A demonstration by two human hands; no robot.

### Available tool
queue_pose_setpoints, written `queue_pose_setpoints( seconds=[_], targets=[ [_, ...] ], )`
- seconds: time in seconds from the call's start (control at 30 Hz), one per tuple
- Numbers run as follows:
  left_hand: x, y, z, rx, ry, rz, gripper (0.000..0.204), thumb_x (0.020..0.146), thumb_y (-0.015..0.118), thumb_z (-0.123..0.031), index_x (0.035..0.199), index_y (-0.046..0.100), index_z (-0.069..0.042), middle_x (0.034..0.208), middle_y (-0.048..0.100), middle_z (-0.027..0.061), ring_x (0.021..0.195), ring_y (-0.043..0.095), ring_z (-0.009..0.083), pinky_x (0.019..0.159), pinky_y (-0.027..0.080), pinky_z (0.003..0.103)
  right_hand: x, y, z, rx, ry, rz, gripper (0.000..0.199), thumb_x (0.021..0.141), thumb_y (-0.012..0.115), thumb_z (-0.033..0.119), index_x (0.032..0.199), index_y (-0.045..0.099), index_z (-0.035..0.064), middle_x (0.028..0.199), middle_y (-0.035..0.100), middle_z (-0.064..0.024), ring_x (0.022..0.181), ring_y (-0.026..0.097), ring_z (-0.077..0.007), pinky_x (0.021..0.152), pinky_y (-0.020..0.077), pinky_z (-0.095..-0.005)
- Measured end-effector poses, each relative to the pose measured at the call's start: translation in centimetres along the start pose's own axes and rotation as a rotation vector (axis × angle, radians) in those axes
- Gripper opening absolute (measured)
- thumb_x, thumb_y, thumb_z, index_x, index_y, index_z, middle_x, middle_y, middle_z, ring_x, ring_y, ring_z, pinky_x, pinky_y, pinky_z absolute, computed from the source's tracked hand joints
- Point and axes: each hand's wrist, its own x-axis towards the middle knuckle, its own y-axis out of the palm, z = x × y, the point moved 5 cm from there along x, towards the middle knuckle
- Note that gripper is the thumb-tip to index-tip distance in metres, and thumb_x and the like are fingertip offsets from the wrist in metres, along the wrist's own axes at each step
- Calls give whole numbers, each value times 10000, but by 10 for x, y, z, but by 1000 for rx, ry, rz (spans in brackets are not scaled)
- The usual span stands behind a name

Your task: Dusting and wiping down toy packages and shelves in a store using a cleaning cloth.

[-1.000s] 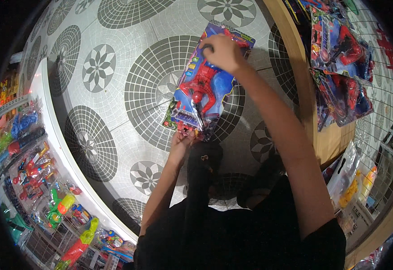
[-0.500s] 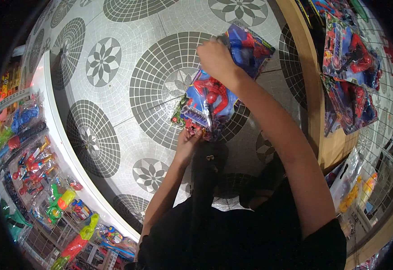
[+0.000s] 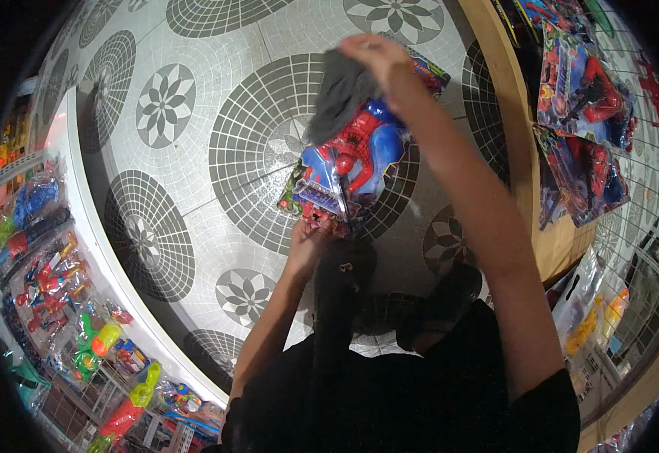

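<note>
The left hand (image 3: 310, 234) grips the lower edge of a toy package (image 3: 352, 162), a clear-fronted blister pack containing a red and blue action figure; the fingers are closed on the pack's bottom corner. The right hand (image 3: 378, 57) is raised at the upper end of the same package, fingers curled and pinching a grey cloth (image 3: 337, 94) that drapes over the top of the pack. The package is held in the air between both hands, above the patterned tile floor (image 3: 193, 151), tilted with its upper end toward the right hand. More packs appear stacked behind it in the left-hand grip, though their number cannot be determined. To the right, similar packaged figures (image 3: 582, 121) hang on a wire grid panel (image 3: 646, 226) beside a wooden shelf edge (image 3: 522, 151). To the left, a white-edged display rack (image 3: 110, 257) carries bagged plastic toys (image 3: 92, 343) in green, orange, red and blue.
</note>
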Motion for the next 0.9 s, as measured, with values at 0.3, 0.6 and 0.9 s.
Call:
queue_pose_setpoints(
  seconds=[0.3,0.6,0.9],
  targets=[
    [-9,3,-29,53,71,-151,98,906,582,-97,988,590,-45,883,624,2,810,583,113,748,479,278,-19,-95,15,694,251,59,295,860,622,214,1071,619,8,1009,649,-94,949,621,-220,858,487,-329],
    [-47,37,-157,1036,896,-284,358,789,612,-73,1145,648,-91,1214,597,148,1179,536,297,1024,372,380,-75,-128,99,827,-179,33,257,897,564,161,1118,601,36,1092,630,-110,989,619,-254,884,479,-361],
    [-33,3,-92,595,728,-580,561,876,521,-68,1409,354,-124,1426,323,134,1291,359,299,1071,292,423,-142,15,80,-15,-614,88,261,911,516,96,1162,588,93,1046,635,-119,878,635,-211,798,517,-305]
  ],
)
